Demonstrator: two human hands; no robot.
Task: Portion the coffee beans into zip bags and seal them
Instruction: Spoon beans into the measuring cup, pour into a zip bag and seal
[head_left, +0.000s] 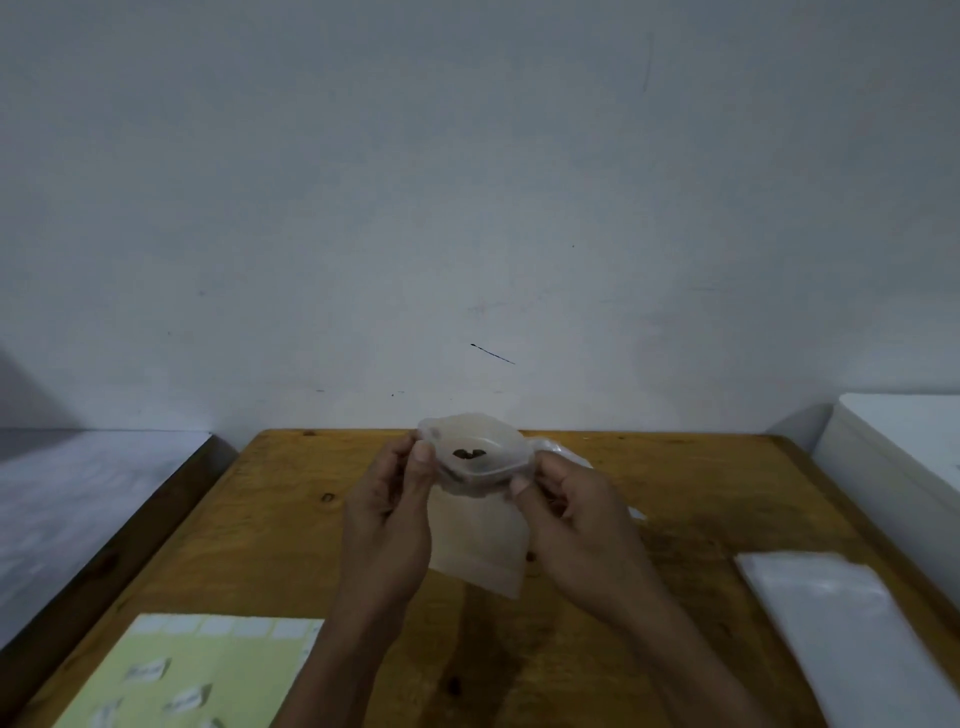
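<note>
Hands, two: left hand (387, 512) and right hand (571, 512) each grip one zip bag's (480, 540) open mouth.

Two hands, left (387, 499) and right (574, 506), pinch a zip bag (478, 540) open above a wooden table (270, 519). Dark beans (469, 454) show inside.

Both forearms reached forward, hands raised side by side. Left hand (387, 506) pinched with thumb and fingers curled inward. Right hand (569, 506) mirrored it, thumb tip up, fingers curled.
</note>
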